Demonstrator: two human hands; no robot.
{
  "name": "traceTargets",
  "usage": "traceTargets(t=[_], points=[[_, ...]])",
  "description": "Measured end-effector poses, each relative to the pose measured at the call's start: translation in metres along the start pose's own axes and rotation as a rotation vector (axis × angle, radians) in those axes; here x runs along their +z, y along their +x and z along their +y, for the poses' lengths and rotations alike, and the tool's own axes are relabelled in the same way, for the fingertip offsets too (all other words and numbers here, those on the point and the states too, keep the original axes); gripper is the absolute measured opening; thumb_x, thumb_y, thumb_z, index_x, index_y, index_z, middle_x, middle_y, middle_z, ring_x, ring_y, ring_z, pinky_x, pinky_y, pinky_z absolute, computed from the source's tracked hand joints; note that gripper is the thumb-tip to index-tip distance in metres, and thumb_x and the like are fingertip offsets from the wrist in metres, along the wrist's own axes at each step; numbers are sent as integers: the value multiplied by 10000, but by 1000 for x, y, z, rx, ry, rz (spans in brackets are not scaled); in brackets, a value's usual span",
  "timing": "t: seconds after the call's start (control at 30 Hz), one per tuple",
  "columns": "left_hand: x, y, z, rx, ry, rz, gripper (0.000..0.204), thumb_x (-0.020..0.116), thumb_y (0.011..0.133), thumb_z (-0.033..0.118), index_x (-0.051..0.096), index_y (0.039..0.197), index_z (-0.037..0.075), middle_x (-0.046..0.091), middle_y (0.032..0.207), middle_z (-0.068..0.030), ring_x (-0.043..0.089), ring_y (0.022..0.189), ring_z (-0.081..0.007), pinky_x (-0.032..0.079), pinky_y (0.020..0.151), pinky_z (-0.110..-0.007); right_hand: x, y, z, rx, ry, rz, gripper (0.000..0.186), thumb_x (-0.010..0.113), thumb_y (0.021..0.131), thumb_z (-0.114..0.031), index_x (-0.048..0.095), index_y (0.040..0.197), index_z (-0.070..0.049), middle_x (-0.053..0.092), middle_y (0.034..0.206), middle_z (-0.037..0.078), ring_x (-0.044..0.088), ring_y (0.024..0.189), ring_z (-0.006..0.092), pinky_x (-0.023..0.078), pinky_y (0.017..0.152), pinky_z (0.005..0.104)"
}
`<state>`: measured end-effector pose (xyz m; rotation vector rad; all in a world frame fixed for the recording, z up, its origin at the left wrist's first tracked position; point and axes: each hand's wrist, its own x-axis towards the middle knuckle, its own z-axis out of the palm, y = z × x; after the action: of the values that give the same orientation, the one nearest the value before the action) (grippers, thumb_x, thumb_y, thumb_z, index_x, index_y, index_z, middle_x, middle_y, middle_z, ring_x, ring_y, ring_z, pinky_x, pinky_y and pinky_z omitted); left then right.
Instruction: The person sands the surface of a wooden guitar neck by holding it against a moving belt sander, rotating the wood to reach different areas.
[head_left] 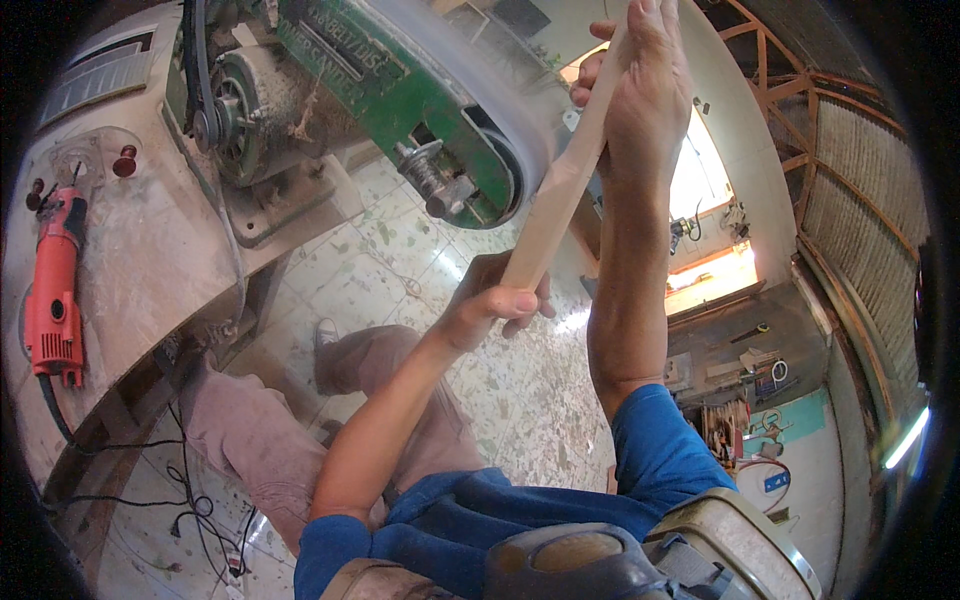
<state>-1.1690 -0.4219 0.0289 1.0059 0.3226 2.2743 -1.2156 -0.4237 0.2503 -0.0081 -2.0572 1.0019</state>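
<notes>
Above the tiled floor [530,400], your left fingers [513,302] and right fingers [590,75] grip a pale strip [560,195]; loosening could let the sander [425,115] snatch it.

bench [140,235]: red power tool [57,285], green sander [395,110] | floor [530,410]: black cords [200,506]

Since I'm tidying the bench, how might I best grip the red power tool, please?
Probably around the red power tool at mid-body, from the right, where the bench edge lies: its tip points away, its cord trails nearer.
</notes>
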Motion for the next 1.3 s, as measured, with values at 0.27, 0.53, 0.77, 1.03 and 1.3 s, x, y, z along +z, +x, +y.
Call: traceTargets(t=[0.27, 0.53, 0.77, 1.03, 1.3], points=[[2, 1, -4, 10, -26, -7, 577, 655, 687, 512, 610, 939, -5, 462, 561, -30, 434, 429, -138, 559, 786, -363, 7, -7, -6, -137, -89, 11, 549, 465, 1078, -361, 362, 1568, -135, 470, 823, -19, 471, 553, 46, 442, 457, 192], [5, 2, -7, 28, -92, -33, 544, 656, 706, 489, 614, 929, -6, 491, 577, -38, 468, 457, -139, 562, 808, -391, 1, 2, 5, -145, 5, -106, 548, 482, 1081, -304, 326, 1581, -140, 440, 766, -44, 452, 550, 34, 426, 456, 187], [5, 4, -14, 58, -172, -97, 473, 632, 759, 436, 615, 907, -12, 509, 576, -36, 487, 483, -135, 546, 829, -389, 3, 3, 6, -114, -32, -63, 529, 510, 1077, -241, 354, 1566, -114, 450, 766, -60, 403, 561, 19, 360, 465, 186], [9, 3, -13, 46, -236, -136, 491, 646, 762, 455, 617, 933, -5, 511, 579, -44, 483, 467, -136, 555, 849, -385, 7, 3, 5, -145, -15, -97, 503, 527, 1064, -196, 403, 1540, -90, 419, 691, -104, 329, 543, 5, 292, 469, 195], [14, 2, -16, 47, -309, -143, 483, 653, 754, 458, 619, 940, 14, 489, 558, -23, 453, 449, -105, 567, 873, -404, 6, 10, 8, -187, -30, -109, 497, 513, 1057, -206, 424, 1522, -54, 454, 709, -92, 322, 559, 16, 289, 485, 203]])
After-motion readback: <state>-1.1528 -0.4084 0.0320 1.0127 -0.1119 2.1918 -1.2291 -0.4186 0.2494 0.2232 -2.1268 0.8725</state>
